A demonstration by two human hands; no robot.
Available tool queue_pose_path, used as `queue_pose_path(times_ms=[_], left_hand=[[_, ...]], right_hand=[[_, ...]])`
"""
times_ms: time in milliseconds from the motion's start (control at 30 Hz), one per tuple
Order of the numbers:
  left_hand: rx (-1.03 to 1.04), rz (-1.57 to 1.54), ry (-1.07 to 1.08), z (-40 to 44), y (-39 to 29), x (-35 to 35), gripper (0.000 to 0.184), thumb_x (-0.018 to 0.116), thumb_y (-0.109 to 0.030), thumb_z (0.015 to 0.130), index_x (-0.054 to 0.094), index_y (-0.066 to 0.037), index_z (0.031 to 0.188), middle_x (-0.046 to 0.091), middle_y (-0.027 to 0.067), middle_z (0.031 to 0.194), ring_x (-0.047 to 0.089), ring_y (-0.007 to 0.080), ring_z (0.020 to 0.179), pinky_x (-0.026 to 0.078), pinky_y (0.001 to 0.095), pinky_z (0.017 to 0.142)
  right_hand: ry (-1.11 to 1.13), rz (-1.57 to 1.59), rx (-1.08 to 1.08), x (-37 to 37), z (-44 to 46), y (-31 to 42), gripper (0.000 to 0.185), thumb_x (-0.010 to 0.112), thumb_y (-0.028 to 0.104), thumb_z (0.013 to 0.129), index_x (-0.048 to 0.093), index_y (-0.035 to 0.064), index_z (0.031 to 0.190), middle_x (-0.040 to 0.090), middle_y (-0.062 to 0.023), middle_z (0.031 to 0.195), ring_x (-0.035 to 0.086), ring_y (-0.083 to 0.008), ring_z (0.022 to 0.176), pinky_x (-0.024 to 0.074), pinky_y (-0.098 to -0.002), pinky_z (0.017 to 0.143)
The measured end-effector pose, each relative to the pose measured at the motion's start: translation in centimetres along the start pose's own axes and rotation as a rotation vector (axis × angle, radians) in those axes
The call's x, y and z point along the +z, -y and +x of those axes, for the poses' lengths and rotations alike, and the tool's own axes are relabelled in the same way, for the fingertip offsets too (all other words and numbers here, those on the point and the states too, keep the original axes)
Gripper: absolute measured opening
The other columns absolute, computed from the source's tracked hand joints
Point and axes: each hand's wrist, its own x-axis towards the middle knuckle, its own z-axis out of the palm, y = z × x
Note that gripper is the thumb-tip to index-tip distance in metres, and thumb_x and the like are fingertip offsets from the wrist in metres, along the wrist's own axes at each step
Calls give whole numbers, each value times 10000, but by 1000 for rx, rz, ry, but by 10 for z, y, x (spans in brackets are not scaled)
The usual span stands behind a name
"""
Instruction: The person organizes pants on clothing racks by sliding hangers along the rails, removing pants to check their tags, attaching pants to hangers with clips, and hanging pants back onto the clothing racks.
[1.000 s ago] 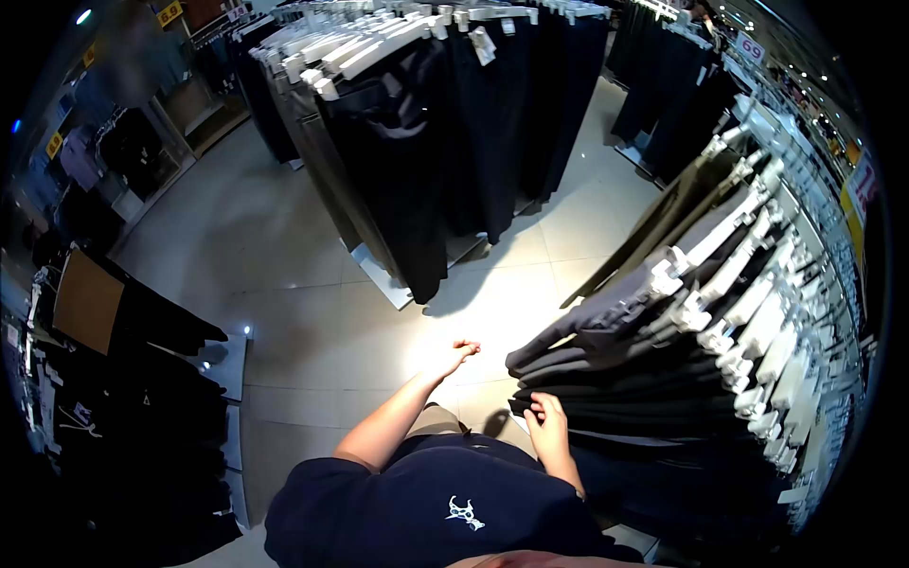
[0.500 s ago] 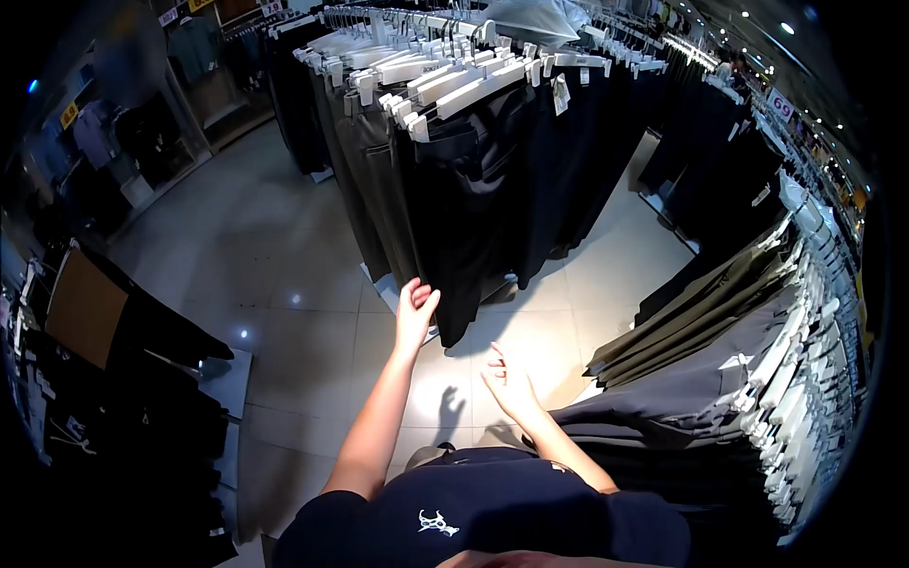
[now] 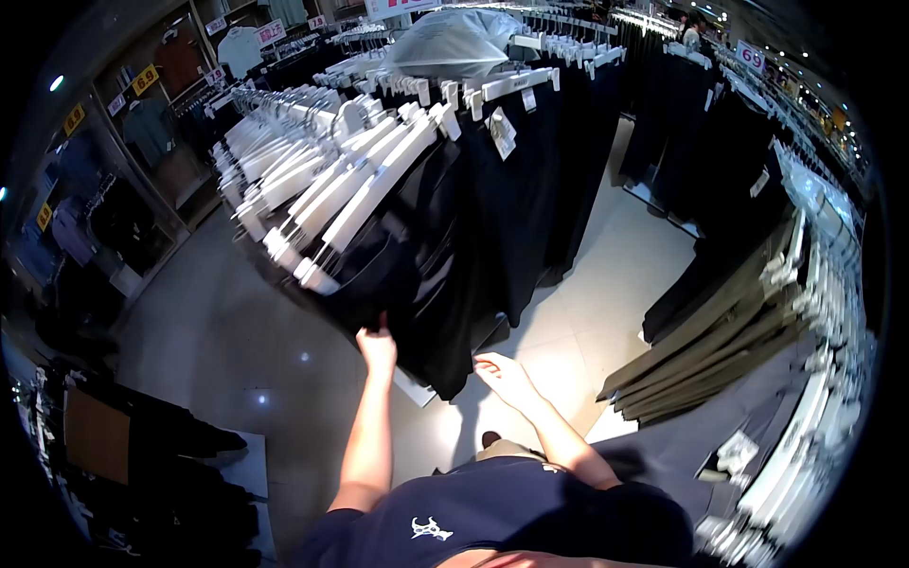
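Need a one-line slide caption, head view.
Left hand at black trousers on white hangers, right hand beside their lower end; olive trousers hang at right.

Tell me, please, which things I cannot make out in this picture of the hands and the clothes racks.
- Left hand: head view; its fingertips are lost against dark trousers, so its grip is unclear.
- Top sign: head view, cut off by the upper edge.
- Whatever lies under the plastic cover: head view, hidden by cloudy plastic.
- Print on the hanging tag: head view, too small and blurred.
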Motion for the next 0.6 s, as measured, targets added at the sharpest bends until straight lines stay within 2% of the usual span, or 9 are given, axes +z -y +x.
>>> queue_pose_path(times_ms=[100, 167, 200, 233, 400, 467, 500, 567, 600], left_hand=[[99, 19, -85, 9, 6, 6, 145, 516, -7, 848, 595, 110, 882, 663, 170, 819, 607, 165, 763, 450, 297, 704], [37, 80, -71, 12, 7, 3, 155, 504, -7, 851, 587, 115, 895, 659, 174, 816, 605, 170, 763, 445, 289, 719], [-81, 140, -1, 11, -10, -1, 166, 507, -19, 854, 576, 117, 919, 655, 173, 829, 600, 181, 794, 435, 284, 746], [-14, 84, 0, 12, -11, -1, 182, 505, -36, 863, 566, 115, 945, 650, 166, 860, 600, 200, 820, 429, 288, 769], [-94, 91, -66, 16, 0, -14, 243, 488, -95, 887, 526, 87, 1044, 620, 164, 972, 573, 229, 916, 406, 309, 838], [-125, 96, -8, 17, 2, -25, 275, 490, -110, 888, 504, 69, 1096, 600, 165, 1027, 557, 231, 961, 392, 309, 867], [-147, 102, 27, 16, 3, -31, 293, 491, -117, 888, 493, 60, 1121, 591, 165, 1055, 549, 232, 983, 385, 309, 882], [-185, 113, 83, 16, 3, -40, 334, 494, -133, 889, 471, 43, 1173, 572, 167, 1111, 533, 235, 1028, 372, 308, 911], [-202, 113, 100, 14, 1, -46, 356, 495, -140, 890, 461, 34, 1198, 562, 167, 1138, 525, 236, 1051, 365, 308, 925]], right_hand=[[-137, 48, 84, -49, 22, -54, 239, 604, 87, 814, 592, -18, 1028, 640, -71, 822, 591, -111, 749, 475, -237, 702], [-159, 64, 133, -70, 33, -83, 233, 563, 51, 824, 562, -35, 1041, 629, -73, 838, 576, -103, 748, 464, -215, 713], [-127, 75, 160, -73, 36, -88, 233, 563, 51, 824, 562, -35, 1041, 629, -73, 838, 576, -103, 748, 464, -215, 713], [-151, 87, 166, -76, 39, -85, 236, 565, 52, 825, 557, -39, 1043, 627, -77, 843, 577, -108, 753, 463, -217, 721], [-129, 135, 172, -62, 56, -68, 238, 574, 58, 829, 562, -35, 1048, 626, -79, 856, 574, -113, 768, 461, -222, 744], [-73, 44, 188, -52, 66, -54, 405, 609, 65, 808, 488, -15, 1186, 590, -115, 1034, 553, -145, 940, 434, -254, 835], [-67, 38, 191, -44, 71, -45, 405, 609, 65, 808, 488, -15, 1186, 590, -115, 1034, 553, -145, 940, 434, -254, 835], [-248, -6, -33, -26, 86, -22, 640, 687, 108, 759, 363, -2, 1300, 506, -160, 1203, 498, -212, 1093, 404, -312, 921], [-245, -13, -32, -20, 95, -11, 640, 687, 108, 759, 363, -2, 1300, 506, -160, 1203, 498, -212, 1093, 404, -312, 921]])
